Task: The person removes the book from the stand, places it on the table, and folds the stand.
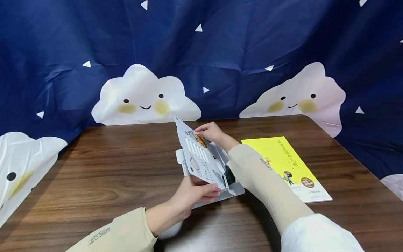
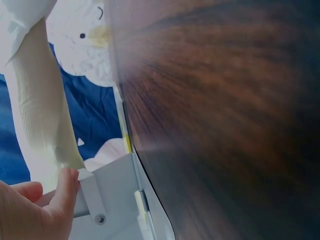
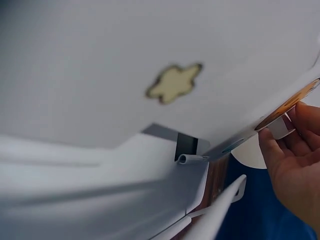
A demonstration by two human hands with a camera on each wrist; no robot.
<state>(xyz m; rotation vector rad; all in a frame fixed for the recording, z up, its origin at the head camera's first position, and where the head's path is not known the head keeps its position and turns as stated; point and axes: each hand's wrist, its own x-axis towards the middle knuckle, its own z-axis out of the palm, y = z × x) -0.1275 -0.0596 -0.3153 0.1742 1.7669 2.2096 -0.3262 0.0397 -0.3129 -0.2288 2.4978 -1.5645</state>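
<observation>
Panel [image 1: 204, 153], pale and printed with planets and lettering, stood tilted between the left hand [image 1: 187, 196] and the right hand [image 1: 214, 133]. The left hand gripped its near lower edge, thumb laid over the printed face and other fingers curled beneath. The right hand was nearly closed, thumb and fingertips pinching the far edge beside an orange planet [image 1: 201, 141]. Just past the left hand, under the panel, was a pale base [image 1: 237, 189]; whether it touched the table [image 1: 126, 161] could not be told. A black piece [image 1: 229, 175] showed to the right of the left hand, against the right sleeve [image 1: 252, 173]. A yellow book [image 1: 299, 168] lay on the table to the right of the right hand. Well beyond both hands hung a blue curtain [image 1: 220, 45] with smiling clouds [image 1: 143, 91] and white triangles [image 1: 199, 28].
</observation>
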